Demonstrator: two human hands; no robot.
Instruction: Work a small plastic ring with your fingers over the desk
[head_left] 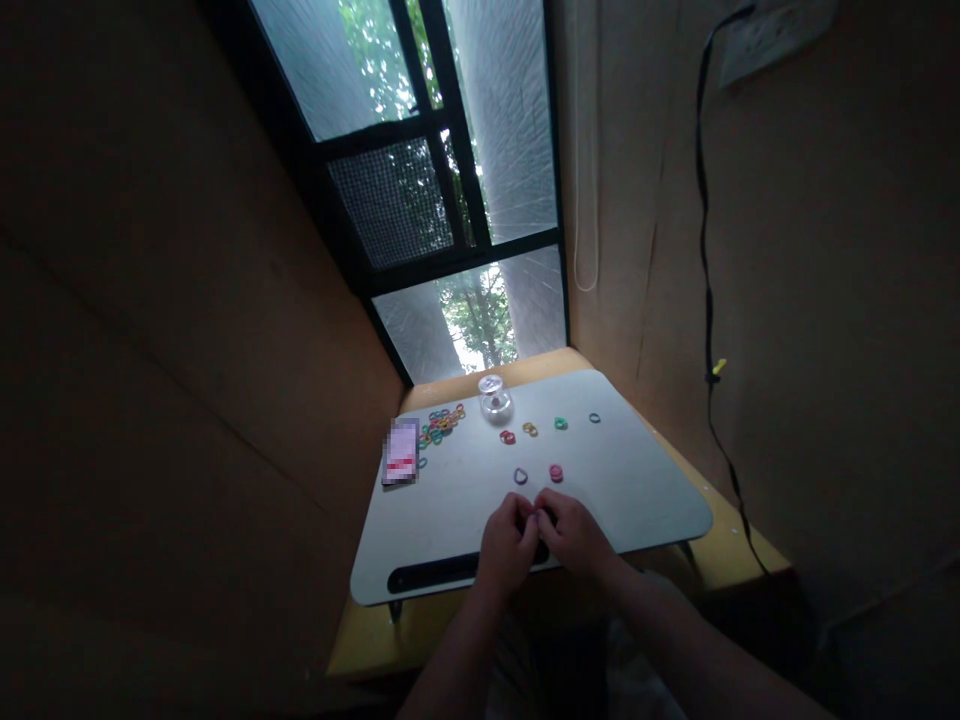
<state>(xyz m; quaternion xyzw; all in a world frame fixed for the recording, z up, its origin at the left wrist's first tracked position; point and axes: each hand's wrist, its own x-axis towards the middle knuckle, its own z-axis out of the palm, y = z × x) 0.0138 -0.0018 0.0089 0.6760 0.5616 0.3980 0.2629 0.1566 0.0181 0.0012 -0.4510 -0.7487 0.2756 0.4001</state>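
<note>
My left hand (511,537) and my right hand (568,527) meet fingertip to fingertip above the near edge of a white lap table (600,500). Both are closed in a pinch. A tiny purplish bit shows between the fingertips, too small to name. Just beyond my hands lie a purple hair tie (520,477) and some pink hair ties (556,472). Farther back are red hair ties (508,437), yellow hair ties (530,429), green hair ties (560,424) and a dark bluish hair tie (595,418).
A mixed pile of hair ties (442,425) lies at the back left, beside a phone (401,452). Behind the groups stands a clear round container (496,402), its lid raised. A black strip (435,573) runs along the near edge. Walls and a window (480,310) enclose the table.
</note>
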